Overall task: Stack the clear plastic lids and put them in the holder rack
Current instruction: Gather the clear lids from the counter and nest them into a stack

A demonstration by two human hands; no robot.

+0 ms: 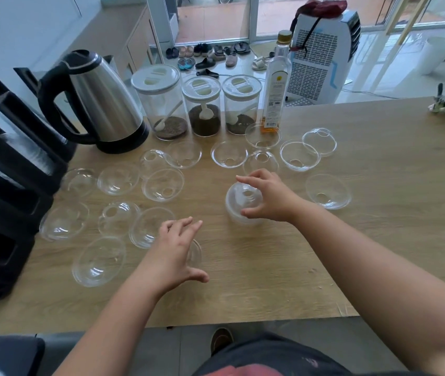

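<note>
Right hand (266, 198) grips a short stack of dome lids (243, 204) on the table (351, 253). Left hand (178, 251) is released, hovering over one lid (194, 252). Many loose lids surround both; the holder rack (4, 202), far left, seems unfilled.

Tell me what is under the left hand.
Under the left hand lies a clear dome lid on the wooden table; only its right edge shows. The rest is covered by the hand.
</note>
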